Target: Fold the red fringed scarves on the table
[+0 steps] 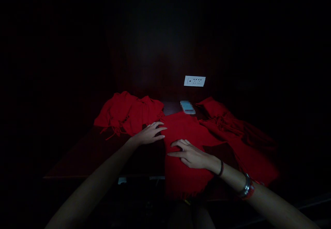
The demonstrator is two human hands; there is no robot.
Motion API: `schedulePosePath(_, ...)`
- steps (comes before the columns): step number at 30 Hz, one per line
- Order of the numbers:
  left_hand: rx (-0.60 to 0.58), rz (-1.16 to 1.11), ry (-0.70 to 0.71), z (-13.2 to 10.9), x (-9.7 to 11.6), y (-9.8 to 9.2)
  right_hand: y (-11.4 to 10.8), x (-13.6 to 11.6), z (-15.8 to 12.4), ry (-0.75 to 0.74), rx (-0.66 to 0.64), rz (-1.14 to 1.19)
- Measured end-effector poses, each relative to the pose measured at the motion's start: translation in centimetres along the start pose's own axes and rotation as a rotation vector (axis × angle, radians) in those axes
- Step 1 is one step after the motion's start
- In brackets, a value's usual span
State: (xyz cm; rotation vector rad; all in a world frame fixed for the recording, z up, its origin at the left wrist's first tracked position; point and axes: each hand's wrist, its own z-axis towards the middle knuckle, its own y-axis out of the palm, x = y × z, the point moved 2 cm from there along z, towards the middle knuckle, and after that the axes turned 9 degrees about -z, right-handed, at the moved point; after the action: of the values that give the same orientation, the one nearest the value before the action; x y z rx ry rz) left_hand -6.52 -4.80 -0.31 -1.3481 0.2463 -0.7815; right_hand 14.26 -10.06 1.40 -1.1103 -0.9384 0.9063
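Left heap (126, 110): crumpled red fringed fabric on the dark reddish tabletop (77, 161).
Left hand (149, 133): fingers spread wide, at left edge of flat red fringed cloth (187, 179).
Cloth: centre, fringe toward us.
Right hand (190, 155): over the cloth, fingers loosely parted; we cannot tell contact.
Right heap (252, 160): rumpled red fringed fabric.

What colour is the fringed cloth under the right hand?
The fringed cloth is red, in the head view.
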Motion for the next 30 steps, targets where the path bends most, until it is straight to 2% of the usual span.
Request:
schedulePosePath(3, -0.082, 0.010, -0.003, 0.1, 0.3, 0.5, 0.1, -0.2, 0.3, 0.013, -0.058, -0.078)
schedulePosePath(6, -0.104, 0.025, -0.041, 0.3, 0.1, 1.2, 0.1, 0.2, 0.5, -0.003, -0.107, -0.142)
schedulePosePath(10, -0.067, 0.038, -0.051, 0.8, -0.3, 1.7, 0.1, 1.3, 0.1, 0.003, -0.123, -0.205)
schedulePosePath(14, 0.062, 0.070, -0.055, 0.8, 0.1, 1.3, 0.1, 1.3, -0.4, 0.028, -0.111, -0.204)
schedulePosePath(16, 0.125, 0.076, -0.101, 0.2, 0.7, 1.1, 0.2, 0.9, -0.5, 0.060, -0.097, -0.190)
schedulePosePath(18, 0.155, 0.053, -0.204, -0.8, 1.6, 1.1, 0.3, 0.7, -0.6, 0.087, -0.078, -0.163)
schedulePosePath(20, 0.152, 0.014, -0.306, -2.1, 2.7, 1.4, 0.3, 0.9, -0.8, 0.097, -0.044, -0.106)
schedulePosePath(24, 0.131, -0.018, -0.412, -3.9, 5.4, 2.2, 0.5, 2.8, -0.5, 0.093, 0.046, 0.057)
schedulePosePath(27, 0.143, -0.033, -0.520, -3.8, 6.8, 2.7, 1.1, 3.9, -0.1, 0.086, 0.059, 0.052)
schedulePosePath(30, 0.170, -0.018, -0.572, -3.1, 7.2, 3.0, 2.1, 3.9, -0.1, 0.109, 0.099, -0.030)
